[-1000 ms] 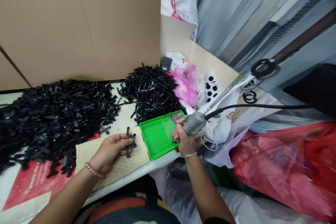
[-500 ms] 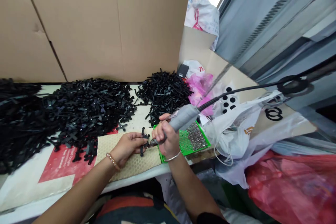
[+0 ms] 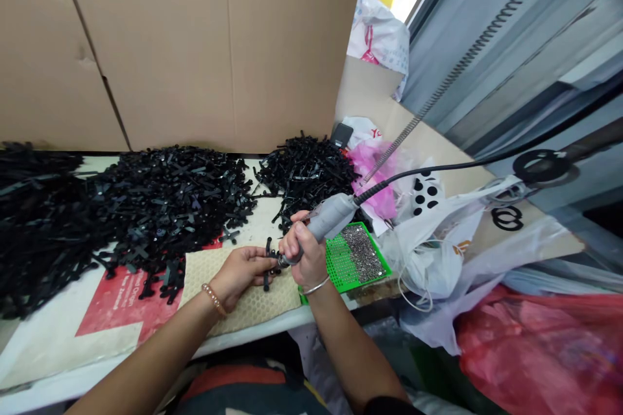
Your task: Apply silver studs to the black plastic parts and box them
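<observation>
Where smooth brown cardboard [image 3: 170, 45] stands behind the bench, a dense dark heap [image 3: 39, 220] spreads at the far left, its strips blurring into one bristly mass. Next to it lies a broader pile of black parts [image 3: 175, 201], flat and slightly glossy, many of them crossed like an X. Below this pile shows a flat red print [image 3: 107, 305] with white lettering. Farther right a cream mat [image 3: 263, 314] with a honeycomb texture lies on the bench, its edge near the front.

Over the mat, the left hand [image 3: 243, 272], a beaded bracelet [image 3: 213, 298] at its wrist, pinches a black piece [image 3: 266, 281] between thumb and fingers. That piece is dark and narrow-armed, with rounded knobs at its ends; its middle is partly covered by the fingertips. The ribbed metal nose of a tool meets it from the right, though actual contact cannot be told. Wrapped firmly around the grey, tape-like body of this power screwdriver [image 3: 333, 215] is the right hand [image 3: 304, 253].

Beyond, a green plastic tray [image 3: 350, 284], perforated in a grid, holds shiny silver screws [image 3: 365, 253]. Crumpled pink plastic [image 3: 384, 194], a coiled metal spring [image 3: 435, 96], a wrinkled white bag [image 3: 428, 266] and a translucent red bag [image 3: 540, 343] follow.
</observation>
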Tool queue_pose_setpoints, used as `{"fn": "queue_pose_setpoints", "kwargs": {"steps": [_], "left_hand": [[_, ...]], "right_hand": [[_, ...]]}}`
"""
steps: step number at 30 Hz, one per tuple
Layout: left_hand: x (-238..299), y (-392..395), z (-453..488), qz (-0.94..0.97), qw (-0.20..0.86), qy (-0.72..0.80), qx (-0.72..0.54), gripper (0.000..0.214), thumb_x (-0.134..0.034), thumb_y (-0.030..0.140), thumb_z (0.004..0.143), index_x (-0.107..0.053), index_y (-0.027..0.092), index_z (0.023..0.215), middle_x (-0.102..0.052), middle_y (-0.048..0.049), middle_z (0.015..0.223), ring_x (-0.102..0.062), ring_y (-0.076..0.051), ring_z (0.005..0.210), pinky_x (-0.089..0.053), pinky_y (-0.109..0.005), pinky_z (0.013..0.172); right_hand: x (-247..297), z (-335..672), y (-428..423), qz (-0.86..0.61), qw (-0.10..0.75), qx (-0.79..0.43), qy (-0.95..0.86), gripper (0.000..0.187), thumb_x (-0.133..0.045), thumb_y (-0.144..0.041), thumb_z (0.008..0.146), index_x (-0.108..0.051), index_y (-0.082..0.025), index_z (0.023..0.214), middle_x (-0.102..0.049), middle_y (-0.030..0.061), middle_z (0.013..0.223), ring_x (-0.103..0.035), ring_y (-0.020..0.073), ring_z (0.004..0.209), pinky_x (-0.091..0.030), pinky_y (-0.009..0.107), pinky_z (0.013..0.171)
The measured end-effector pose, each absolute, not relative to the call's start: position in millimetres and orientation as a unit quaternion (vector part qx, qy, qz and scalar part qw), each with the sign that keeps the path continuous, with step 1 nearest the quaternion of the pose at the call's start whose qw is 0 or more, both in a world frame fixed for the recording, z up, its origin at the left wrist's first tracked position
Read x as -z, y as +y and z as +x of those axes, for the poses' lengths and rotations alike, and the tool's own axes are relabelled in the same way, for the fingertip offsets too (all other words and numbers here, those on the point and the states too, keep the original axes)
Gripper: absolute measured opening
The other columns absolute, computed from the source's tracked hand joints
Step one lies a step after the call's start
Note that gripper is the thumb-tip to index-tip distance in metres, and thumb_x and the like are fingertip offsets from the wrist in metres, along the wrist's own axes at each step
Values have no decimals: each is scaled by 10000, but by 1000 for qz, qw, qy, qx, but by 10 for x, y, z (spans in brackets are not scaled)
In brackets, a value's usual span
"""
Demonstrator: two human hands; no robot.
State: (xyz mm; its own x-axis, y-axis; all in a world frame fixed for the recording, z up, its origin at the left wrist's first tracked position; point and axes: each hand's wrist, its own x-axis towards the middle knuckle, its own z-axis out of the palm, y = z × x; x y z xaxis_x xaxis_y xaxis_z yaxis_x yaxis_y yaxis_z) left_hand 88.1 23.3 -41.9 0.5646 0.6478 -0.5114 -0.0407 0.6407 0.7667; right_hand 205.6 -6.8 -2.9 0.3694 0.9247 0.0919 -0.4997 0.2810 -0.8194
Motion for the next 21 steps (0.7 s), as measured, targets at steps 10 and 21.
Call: {"fn": "queue_pose_setpoints", "kwargs": {"steps": [10,21], "left_hand": [[431,233,874,370,799,426,-209,374,-856,301,505,-678,108,771,-680,-33,676,-569,-102,532,-484,-252,574],[387,223,882,371,800,423,-210,368,-860,306,511,-680,107,763,-671,-30,664,-565,-97,528,-474,-247,566]], "right_hand": [[49,2069,-66,-366,743,-477,-294,247,-674,-359,751,-535,-191,869,-410,-121,421,-371,53,357,-376,198,440],[37,2064,-74,-366,744,-475,-293,248,-679,-360,748,-533,-195,861,-406,-123,419,-361,54,359,-373,203,441]]}}
